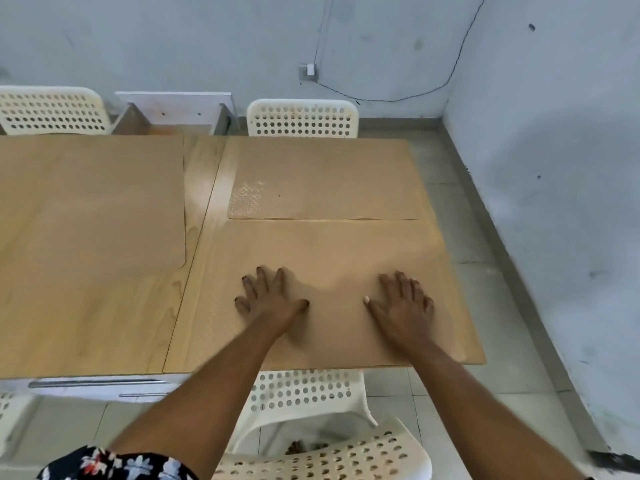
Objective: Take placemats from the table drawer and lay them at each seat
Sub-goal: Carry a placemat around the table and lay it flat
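Observation:
A tan placemat (pixel 332 247) lies flat on the near right part of the wooden table (pixel 204 188). My left hand (pixel 268 299) and my right hand (pixel 403 306) both press on it with fingers spread flat. A second tan placemat (pixel 322 178) lies just beyond it at the far right seat. A third placemat (pixel 90 202) covers the far left part of the table. The table drawer (pixel 173 112) stands pulled out on the far side. A shut drawer front (pixel 104 384) with a metal handle shows below the near edge.
White perforated chairs stand at the far left (pixel 52 109), at the far right (pixel 303 117) and under the near edge (pixel 308 393), with another chair back (pixel 329 459) closest to me. The wall (pixel 554 168) runs close along the table's right side.

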